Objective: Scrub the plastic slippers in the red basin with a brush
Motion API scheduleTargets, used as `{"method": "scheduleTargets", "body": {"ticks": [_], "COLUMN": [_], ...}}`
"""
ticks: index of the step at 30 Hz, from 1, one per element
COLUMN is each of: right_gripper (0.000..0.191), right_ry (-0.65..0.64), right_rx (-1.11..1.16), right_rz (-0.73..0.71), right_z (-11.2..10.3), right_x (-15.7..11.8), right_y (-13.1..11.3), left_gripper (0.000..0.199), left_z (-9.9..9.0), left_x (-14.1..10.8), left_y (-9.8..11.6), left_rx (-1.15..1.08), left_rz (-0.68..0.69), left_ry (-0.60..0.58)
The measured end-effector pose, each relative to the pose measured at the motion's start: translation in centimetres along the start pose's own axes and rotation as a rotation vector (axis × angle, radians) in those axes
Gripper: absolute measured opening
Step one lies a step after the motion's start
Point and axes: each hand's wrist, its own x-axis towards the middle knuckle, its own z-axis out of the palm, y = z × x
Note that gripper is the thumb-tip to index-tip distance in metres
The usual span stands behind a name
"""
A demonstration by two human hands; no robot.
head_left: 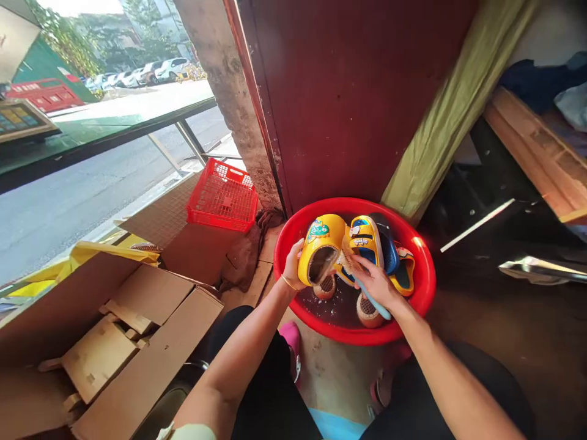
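My left hand (293, 267) is wrapped round a yellow clog (335, 228) with a green cartoon figure on its toe, its dark opening tilted toward me. A scrub brush with a light blue handle (378, 304) is gripped in my right hand (376, 282), its head close beside the clog; I cannot tell whether they touch. Both hands are over a red basin (428, 293) of dark water. In it lie a yellow and blue sandal (365, 235), a dark blue shoe (389, 247), another yellow shoe (405, 275) and brown-soled shoes (367, 310), partly under water.
A dark red door panel (358, 104) stands behind the basin, with a yellow-green curtain (440, 122) at its right. On the left are a red plastic crate (223, 198) and an open cardboard box (151, 360) holding a wooden stool (98, 354). Wooden planks (541, 146) lie at right.
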Motion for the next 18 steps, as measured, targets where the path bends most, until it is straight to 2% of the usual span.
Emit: {"method": "scheduleTargets", "body": {"ticks": [2,4,7,10,13,16,18], "right_gripper": [0.077,0.08,0.078,0.08,0.083,0.083,0.083], "right_ry": [0.06,0.133,0.188,0.13,0.093,0.033,-0.013], "right_rx": [0.054,0.046,-0.022,-0.048,-0.07,-0.042,0.012], "right_rz": [-0.002,0.008,-0.007,-0.019,0.001,0.004,0.024], "right_z": [-0.5,-0.8,-1.0,-0.8,-0.5,-0.5,-0.7], "right_x": [-0.1,-0.3,-1.4,-2.8,-3.7,-3.8,-3.7], "right_y": [-0.1,-0.3,-0.4,0.1,1.0,1.4,1.3], "left_gripper": [0.078,0.073,0.062,0.068,0.067,0.059,0.059], "left_z": [0.4,0.9,1.0,0.7,1.0,1.9,2.5], "left_x": [0.4,1.1,2.5,3.5,3.8,3.9,4.2], "left_y": [-0.7,-1.5,-2.2,-2.3,-2.9,-4.4,-5.3], "left_rx": [-0.038,-0.07,-0.105,-0.057,0.136,0.319,0.352], "left_rz": [-0.076,-0.081,0.018,0.032,0.025,0.115,0.152], "left_ry": [-0.118,-0.156,-0.011,0.069,-0.007,-0.055,-0.047]}}
